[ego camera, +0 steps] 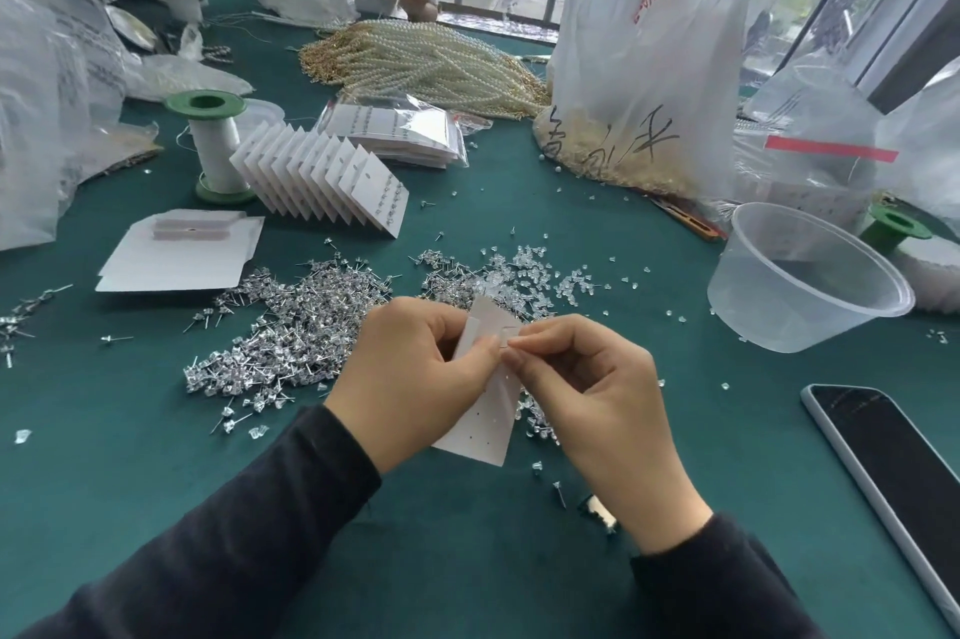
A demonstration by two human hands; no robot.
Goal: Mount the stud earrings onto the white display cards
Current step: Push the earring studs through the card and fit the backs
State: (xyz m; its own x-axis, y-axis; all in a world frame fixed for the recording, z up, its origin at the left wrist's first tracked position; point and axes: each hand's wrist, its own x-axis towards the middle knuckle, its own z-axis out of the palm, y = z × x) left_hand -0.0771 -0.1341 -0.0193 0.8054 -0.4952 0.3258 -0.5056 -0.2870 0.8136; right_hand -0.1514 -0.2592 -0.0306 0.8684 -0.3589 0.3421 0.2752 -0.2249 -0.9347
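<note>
close to the body, on dark green felt tabletop (156, 430), one loose silver stud (559, 492) lies by the right wrist. just past it, left hand (415, 373) grips a white punched paper display card (483, 435), fingers curled, thumb on its face. right hand (587, 394) pinches the card's upper part w/ thumb & forefinger; can't tell if a stud's in there. black smartphone (893, 472) lies face up at right. behind the hands: heap of silver stud earrings (291, 326), clear plastic backs (524, 269) just beside it. farther: clear round plastic tub (800, 274), row of upright filled white cards (322, 181), green-flanged thread spool (208, 139), pearl strands (431, 61).
</note>
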